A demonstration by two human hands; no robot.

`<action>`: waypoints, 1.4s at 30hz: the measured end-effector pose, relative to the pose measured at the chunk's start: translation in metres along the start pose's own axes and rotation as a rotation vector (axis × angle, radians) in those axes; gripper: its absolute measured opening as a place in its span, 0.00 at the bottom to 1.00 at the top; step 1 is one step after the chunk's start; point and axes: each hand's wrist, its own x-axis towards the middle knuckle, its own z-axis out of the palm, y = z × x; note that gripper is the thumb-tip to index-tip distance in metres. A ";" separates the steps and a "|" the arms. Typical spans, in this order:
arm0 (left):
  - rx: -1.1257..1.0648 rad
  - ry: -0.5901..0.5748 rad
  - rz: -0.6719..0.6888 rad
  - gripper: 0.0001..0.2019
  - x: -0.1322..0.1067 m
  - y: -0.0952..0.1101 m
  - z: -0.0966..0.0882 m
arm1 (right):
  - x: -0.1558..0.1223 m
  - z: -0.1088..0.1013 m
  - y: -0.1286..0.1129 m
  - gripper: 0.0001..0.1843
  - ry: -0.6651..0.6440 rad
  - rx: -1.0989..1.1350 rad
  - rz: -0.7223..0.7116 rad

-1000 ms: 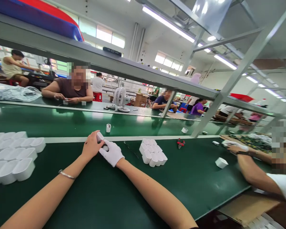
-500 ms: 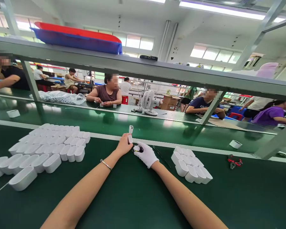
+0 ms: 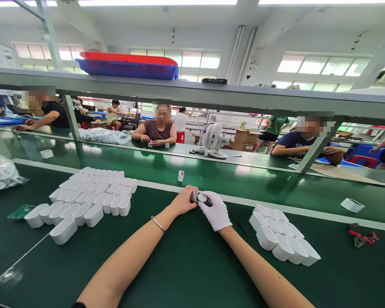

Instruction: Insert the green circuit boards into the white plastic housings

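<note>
My left hand point(image 3: 183, 201), bare with a thin bracelet at the wrist, and my right hand point(image 3: 215, 210), in a white glove, meet at the far edge of the green table. Together they grip a small white oval plastic shell point(image 3: 199, 197) with a dark part at its end. Fingers of both hands are curled round it. To the left lies a large group of white oval shells point(image 3: 90, 196) in rows. To the right lies a smaller cluster of white shells point(image 3: 284, 238).
A single white shell point(image 3: 180, 176) stands on the green conveyor point(image 3: 211, 175) beyond my hands, another point(image 3: 352, 205) lies far right. Red-handled pliers point(image 3: 361, 236) lie at the right. A bag of parts point(image 3: 0, 173) sits far left. Across the line, people sit near a small fan point(image 3: 213, 140).
The view has swung left, bringing more of the left shell rows into sight. My hands stay joined on the shell, which now lies lower between them than before.
</note>
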 end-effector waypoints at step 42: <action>0.342 0.042 0.248 0.26 -0.003 -0.004 0.002 | -0.007 0.002 -0.008 0.18 -0.041 -0.146 -0.172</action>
